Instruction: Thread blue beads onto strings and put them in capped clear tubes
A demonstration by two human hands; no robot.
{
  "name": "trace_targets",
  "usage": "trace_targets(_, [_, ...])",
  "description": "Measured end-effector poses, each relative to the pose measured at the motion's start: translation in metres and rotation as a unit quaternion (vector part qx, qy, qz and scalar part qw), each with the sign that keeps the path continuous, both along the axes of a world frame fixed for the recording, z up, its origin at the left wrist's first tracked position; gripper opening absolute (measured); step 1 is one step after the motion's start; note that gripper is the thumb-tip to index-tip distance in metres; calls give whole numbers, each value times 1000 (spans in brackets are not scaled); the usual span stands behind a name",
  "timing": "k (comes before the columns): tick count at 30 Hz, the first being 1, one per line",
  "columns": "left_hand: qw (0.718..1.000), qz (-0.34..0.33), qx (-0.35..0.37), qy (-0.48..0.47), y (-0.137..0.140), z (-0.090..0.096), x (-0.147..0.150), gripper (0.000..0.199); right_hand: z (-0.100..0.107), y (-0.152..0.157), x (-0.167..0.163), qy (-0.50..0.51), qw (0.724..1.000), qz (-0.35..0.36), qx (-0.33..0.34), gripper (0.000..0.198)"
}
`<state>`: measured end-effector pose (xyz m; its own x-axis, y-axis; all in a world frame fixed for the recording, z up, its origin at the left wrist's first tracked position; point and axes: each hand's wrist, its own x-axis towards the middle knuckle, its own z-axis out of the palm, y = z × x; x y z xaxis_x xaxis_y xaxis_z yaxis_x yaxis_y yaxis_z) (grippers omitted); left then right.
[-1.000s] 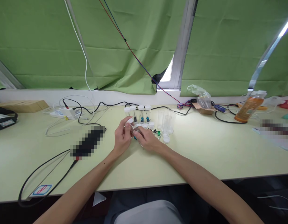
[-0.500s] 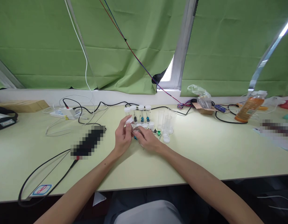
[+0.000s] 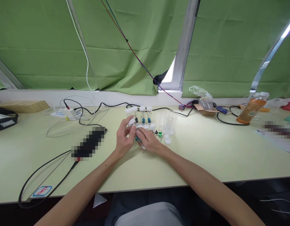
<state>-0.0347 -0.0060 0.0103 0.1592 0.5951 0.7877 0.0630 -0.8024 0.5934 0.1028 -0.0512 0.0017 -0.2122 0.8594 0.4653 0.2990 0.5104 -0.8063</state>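
My left hand (image 3: 125,136) and my right hand (image 3: 148,139) meet over the desk, fingers curled around a clear tube (image 3: 140,142) with a small blue piece visible in it. A white end of it shows below the right fingers; the rest is hidden. My left index finger is raised off it, beside a white cap (image 3: 131,121). Just behind stand several clear tubes with white caps (image 3: 142,108), some holding blue pieces (image 3: 143,120) or a dark piece (image 3: 136,120). By my right hand lie a green piece (image 3: 160,134) and a loose white cap (image 3: 167,142).
Uncapped clear tubes (image 3: 168,125) stand right of the hands. A black cable (image 3: 29,180) loops at the left, near a power strip (image 3: 67,113). Further right are an orange drink bottle (image 3: 251,110) and a small carton (image 3: 206,110) with a plastic bag.
The left index finger has lifted and the fingers have shifted on the tube. The blue piece and the white lower end now show more. The forearms have barely moved.
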Motion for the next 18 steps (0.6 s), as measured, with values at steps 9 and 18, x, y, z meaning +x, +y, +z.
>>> trace_targets(9, [994, -62, -91, -27, 5, -2, -2, 40, 0, -1, 1, 45, 997, 28, -49, 37])
trace_targets(18, [991, -62, -117, -35, 3, 3, -2, 38, -1, 0, 2, 45, 997, 27, -50, 36])
